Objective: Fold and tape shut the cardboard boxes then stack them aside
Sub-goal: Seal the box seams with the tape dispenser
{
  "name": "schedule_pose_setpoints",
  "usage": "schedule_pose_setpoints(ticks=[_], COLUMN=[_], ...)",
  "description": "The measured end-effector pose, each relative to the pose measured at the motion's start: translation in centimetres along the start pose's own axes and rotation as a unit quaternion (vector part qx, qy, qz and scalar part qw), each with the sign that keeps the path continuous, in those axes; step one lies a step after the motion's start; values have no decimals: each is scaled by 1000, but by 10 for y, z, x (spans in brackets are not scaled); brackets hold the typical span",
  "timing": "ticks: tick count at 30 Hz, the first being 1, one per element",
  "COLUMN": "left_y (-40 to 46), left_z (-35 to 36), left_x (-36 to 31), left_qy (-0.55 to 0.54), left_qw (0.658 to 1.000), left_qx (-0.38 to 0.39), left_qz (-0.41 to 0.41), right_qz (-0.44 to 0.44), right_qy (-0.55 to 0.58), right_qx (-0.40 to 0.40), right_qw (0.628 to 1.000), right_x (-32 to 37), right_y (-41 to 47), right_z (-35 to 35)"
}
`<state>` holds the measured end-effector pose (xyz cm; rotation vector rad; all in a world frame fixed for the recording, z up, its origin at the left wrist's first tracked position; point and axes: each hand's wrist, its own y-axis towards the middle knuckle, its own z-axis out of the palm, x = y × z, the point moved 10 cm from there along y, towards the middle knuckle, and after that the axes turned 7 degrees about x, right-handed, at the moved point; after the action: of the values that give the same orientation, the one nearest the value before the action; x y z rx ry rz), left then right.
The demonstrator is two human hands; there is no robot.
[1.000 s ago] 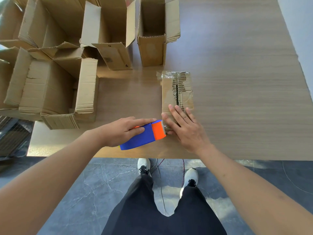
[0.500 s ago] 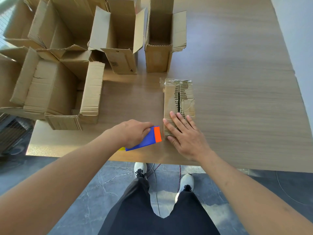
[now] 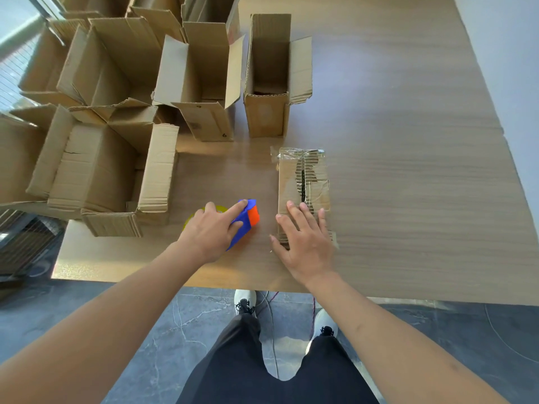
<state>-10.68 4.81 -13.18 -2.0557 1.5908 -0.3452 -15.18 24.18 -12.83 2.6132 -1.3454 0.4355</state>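
The wooden table (image 3: pixel 408 141) bears open cardboard boxes (image 3: pixel 102 170) from 9 to 12 o'clock. Near centre lies the small taped box (image 3: pixel 304 182). The right hand (image 3: pixel 303 243), fingers straight, presses its near end. At 9 o'clock of it, the left hand (image 3: pixel 210 231) grips the blue-orange tape dispenser (image 3: pixel 246 221).

A single wide-angle head camera looks steeply down and forward from above the near edge of the wooden table (image 3: pixel 408 199). Both forearms reach in close from the bottom corners; the floor (image 3: pixel 87 330) and shoes sit nearest, open cartons (image 3: pixel 102 170) far left.
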Motion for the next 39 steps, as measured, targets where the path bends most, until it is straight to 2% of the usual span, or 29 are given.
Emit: schedule_pose_setpoints(ticks=[8,15,20,24,27,31,35,39], left_y=[3,-12,-23,-32,-35,-25,-20,-15], left_z=[22,5,-16,-17,-8,9,17,20], left_x=[-6,-2,-33,-86,-118,-120,-120,-115], left_qy=[-86,-83,-51,-46,-65,-62,-74,-98], left_qw=[995,986,970,945,926,930,921,913], left_qx=[-54,-138,-191,-216,-215,-224,-259,-274], left_qz=[7,41,140,242,303,284,283,285], right_qz=[0,8,26,14,-19,-46,-64,-142], right_qy=[-88,-108,-6,73,121,178,90,16], right_qx=[-67,-87,46,175,201,145,56,-37], right_qw=[994,990,999,982,972,972,992,989], right_x=[9,11,0,-14,-23,-42,-62,-62], right_y=[0,3,5,2,1,-1,-8,-20], right_z=[11,13,13,6,-5,-23,-32,-25])
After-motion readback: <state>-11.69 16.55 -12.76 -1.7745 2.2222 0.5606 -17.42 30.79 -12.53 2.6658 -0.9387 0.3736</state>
